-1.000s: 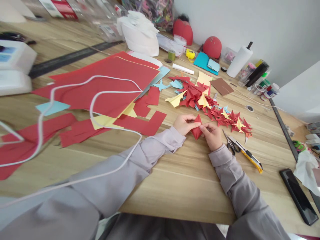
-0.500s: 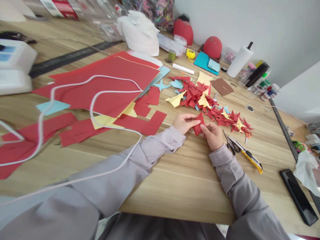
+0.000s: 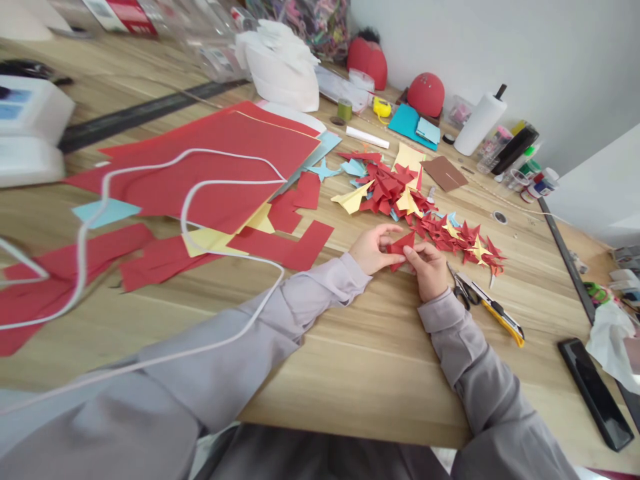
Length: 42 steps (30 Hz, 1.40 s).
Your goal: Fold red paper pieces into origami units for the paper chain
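A small folded red paper (image 3: pixel 403 244) is pinched between my two hands above the wooden table. My left hand (image 3: pixel 374 249) grips its left side with thumb and fingers, and my right hand (image 3: pixel 429 268) holds its right lower side. Just beyond my hands lies a pile of folded paper pieces (image 3: pixel 387 190), mostly red with some yellow and light blue. To the right of my right hand are black scissors (image 3: pixel 467 292) and a yellow utility knife (image 3: pixel 500 318).
Large red sheets (image 3: pixel 215 167) with a white cable (image 3: pixel 240 337) across them lie on the left, beside red strips (image 3: pixel 295 247). A black phone (image 3: pixel 595 393) is at the right. Tissues (image 3: pixel 285 67), a white roll (image 3: pixel 480 123) and jars stand at the back.
The folded red paper has turned and now shows as a smaller triangle. Both hands have shifted very slightly, with their grip on it changed.
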### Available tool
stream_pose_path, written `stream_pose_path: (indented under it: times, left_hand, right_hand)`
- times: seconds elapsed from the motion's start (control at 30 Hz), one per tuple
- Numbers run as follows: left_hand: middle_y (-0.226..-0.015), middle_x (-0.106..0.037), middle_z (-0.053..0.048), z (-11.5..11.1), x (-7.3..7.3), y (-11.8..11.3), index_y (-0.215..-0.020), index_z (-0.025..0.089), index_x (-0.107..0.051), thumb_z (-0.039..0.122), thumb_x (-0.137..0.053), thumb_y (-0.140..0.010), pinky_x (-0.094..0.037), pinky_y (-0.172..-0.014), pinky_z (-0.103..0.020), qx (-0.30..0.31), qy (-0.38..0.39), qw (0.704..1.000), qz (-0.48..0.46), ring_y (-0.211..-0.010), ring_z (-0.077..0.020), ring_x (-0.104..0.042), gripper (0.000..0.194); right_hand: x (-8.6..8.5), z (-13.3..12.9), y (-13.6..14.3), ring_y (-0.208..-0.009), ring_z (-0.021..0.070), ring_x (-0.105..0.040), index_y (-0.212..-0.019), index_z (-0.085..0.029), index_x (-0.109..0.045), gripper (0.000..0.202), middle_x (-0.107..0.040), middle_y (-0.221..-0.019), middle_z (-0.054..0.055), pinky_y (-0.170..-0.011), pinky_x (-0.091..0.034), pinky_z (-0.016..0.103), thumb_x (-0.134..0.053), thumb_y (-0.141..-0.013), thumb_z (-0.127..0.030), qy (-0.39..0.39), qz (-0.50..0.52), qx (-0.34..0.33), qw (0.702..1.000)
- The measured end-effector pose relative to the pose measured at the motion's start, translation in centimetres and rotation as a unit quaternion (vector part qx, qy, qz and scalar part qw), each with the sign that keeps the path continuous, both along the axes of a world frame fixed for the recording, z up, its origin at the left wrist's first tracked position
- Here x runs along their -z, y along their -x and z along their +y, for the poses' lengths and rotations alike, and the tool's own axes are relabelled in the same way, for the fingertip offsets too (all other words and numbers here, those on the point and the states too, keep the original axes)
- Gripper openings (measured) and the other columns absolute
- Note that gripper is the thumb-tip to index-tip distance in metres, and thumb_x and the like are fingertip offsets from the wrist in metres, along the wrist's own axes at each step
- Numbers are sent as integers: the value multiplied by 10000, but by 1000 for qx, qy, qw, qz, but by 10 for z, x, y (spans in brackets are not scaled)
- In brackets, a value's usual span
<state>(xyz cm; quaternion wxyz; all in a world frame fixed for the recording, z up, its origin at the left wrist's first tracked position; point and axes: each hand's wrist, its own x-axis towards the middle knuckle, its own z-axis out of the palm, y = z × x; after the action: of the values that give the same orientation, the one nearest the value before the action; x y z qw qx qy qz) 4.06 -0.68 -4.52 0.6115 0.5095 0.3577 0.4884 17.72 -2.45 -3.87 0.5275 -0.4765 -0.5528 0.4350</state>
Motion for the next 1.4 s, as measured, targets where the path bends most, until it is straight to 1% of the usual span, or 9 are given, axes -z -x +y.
stream_pose_path:
  times: [0.23, 0.47, 0.57, 0.77, 1.13, 1.2, 1.27, 1.33, 1.4]
  left_hand:
    - [-722, -653, -40, -1, 5, -2, -1038, 118, -489, 129, -704, -523, -440, -531, -227, 20, -15, 1000, 18, -549, -113, -572, 558]
    - [-799, -634, -37, 0, 3, 0, -1111, 124, -464, 64, -670, -501, -356, -451, -165, 32, -53, 997, 37, -470, -41, -476, 647]
    - [-842, -621, -43, 0, 2, 1, -1139, 129, -444, 66, -691, -473, -341, -432, -160, 29, -42, 998, 27, -451, -26, -458, 713]
    - [-834, -584, -17, 0, 1, 0, -1147, 150, -421, 58, -713, -447, -392, -466, -165, 26, -14, 999, -13, -470, -26, -493, 765]
    - [-971, -593, -77, 0, 4, -2, -1130, 144, -436, 46, -751, -393, -447, -546, -219, 43, -1, 998, -52, -550, -60, -547, 807]
    - [-976, -609, -86, 0, 1, -2, -1080, 137, -479, 92, -764, -417, -462, -601, -237, 36, 0, 998, -58, -640, -93, -579, 724]
    - [-911, -635, -74, 0, -2, -2, -966, 121, -540, 172, -756, -482, -473, -669, -262, 8, 9, 998, -62, -724, -121, -594, 532]
    - [-799, -650, -51, 1, -4, -2, -824, 110, -577, 234, -734, -532, -477, -703, -277, -24, 19, 998, -56, -726, -125, -596, 354]
    - [-698, -644, -26, 1, -5, -1, -732, 107, -583, 244, -736, -526, -483, -686, -279, -39, 28, 998, -45, -663, -115, -592, 290]
  right_hand:
    - [2, 1, -2, -430, 55, -377, -600, -175, -568, 189, -475, -480, -62, -440, -315, 205, -677, -646, -322, -8, 9, 4, 1000]
    - [0, 2, -1, -399, 47, -310, -588, -170, -539, 248, -419, -430, -78, -411, -248, 208, -674, -637, -372, 9, 15, 25, 1000]
    - [-1, 1, 0, -385, 43, -295, -582, -168, -526, 261, -405, -418, -83, -397, -218, 208, -675, -636, -376, 14, 32, 34, 999]
    - [-1, 1, 0, -357, 37, -273, -585, -169, -522, 259, -387, -393, -92, -377, -185, 207, -676, -641, -370, 18, 65, 47, 997]
    - [-3, 1, 1, -341, 40, -296, -588, -173, -516, 268, -410, -384, -90, -358, -199, 201, -673, -639, -383, 26, 80, 65, 994]
    - [-2, 2, 1, -338, 39, -296, -589, -173, -516, 261, -412, -385, -92, -356, -197, 199, -678, -638, -372, 23, 86, 65, 994]
    - [-1, 2, 0, -339, 37, -295, -590, -170, -525, 248, -412, -385, -92, -359, -195, 197, -683, -639, -355, 17, 85, 55, 995]
    - [0, 2, 0, -344, 35, -297, -597, -167, -539, 234, -413, -389, -91, -362, -197, 195, -687, -638, -344, 15, 77, 45, 996]
    - [0, 1, 0, -353, 38, -312, -604, -168, -547, 231, -428, -405, -88, -367, -219, 193, -693, -628, -346, 17, 69, 44, 996]
